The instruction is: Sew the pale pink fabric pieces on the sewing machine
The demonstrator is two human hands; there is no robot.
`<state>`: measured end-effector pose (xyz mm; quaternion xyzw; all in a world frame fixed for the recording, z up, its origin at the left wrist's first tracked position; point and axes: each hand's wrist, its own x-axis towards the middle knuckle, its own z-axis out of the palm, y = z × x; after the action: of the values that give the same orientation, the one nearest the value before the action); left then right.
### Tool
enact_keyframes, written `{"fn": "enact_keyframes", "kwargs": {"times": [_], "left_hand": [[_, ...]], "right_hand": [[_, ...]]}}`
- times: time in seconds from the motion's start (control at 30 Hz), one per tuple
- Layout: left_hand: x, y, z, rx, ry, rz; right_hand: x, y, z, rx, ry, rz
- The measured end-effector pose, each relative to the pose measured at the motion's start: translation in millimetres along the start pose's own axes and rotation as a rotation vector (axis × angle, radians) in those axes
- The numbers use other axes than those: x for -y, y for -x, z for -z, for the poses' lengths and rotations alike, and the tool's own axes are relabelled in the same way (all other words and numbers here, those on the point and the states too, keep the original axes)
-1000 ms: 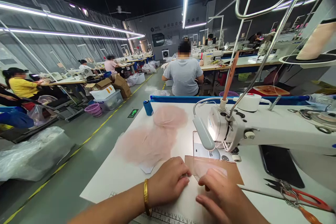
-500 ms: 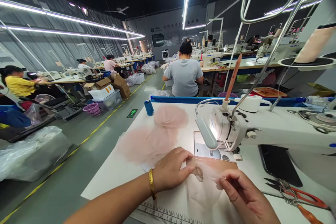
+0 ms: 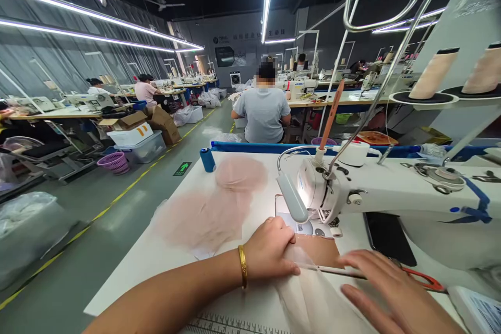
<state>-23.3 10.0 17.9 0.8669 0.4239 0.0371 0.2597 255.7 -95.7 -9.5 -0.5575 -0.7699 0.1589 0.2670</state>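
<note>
Sheer pale fabric (image 3: 307, 292) lies at the table's front, below the sewing machine's (image 3: 319, 188) needle area. My left hand (image 3: 270, 253), with a gold bangle at its wrist, is closed on the upper left edge of this fabric. To the right, my right hand (image 3: 385, 287) is slightly blurred, its thumb and fingers apart and nothing between them. A tan plate (image 3: 319, 249) by the machine bed sits between the two hands. Left of the machine, more sheer pink fabric pieces (image 3: 211, 214) are spread on the white table (image 3: 129, 276).
A blue thread spool (image 3: 207, 160) stands at the far left table corner. Right of the machine bed are a black phone (image 3: 389, 237) and orange-handled scissors (image 3: 425, 277), partly behind my right hand. A printed ruler (image 3: 219, 323) runs along the front edge. A co-worker (image 3: 262, 109) sits ahead.
My right hand has let go of the sheer fabric and opened, moving away to the right. My left hand has turned more closed over the fabric. The camera view has swung right.
</note>
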Motion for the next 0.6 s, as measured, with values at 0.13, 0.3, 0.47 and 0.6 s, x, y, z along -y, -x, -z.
{"fn": "enact_keyframes", "kwargs": {"times": [0.13,0.3,0.47,0.6], "left_hand": [[6.6,-3.5,-3.1,-0.002,-0.032,-0.058],[22.2,-4.5,3.4,0.030,-0.026,-0.109],[17.1,-10.5,7.3,0.025,0.163,-0.096],[7.9,-12.2,-2.3,-0.076,0.398,-0.057]], "right_hand": [[36.7,-50.4,-22.4,0.252,-0.084,-0.029],[24.9,-77.1,-16.4,0.502,-0.191,-0.142],[19.0,-76.3,-5.8,0.473,-0.289,-0.205],[15.4,-70.4,-11.5,0.350,-0.315,-0.144]]}}
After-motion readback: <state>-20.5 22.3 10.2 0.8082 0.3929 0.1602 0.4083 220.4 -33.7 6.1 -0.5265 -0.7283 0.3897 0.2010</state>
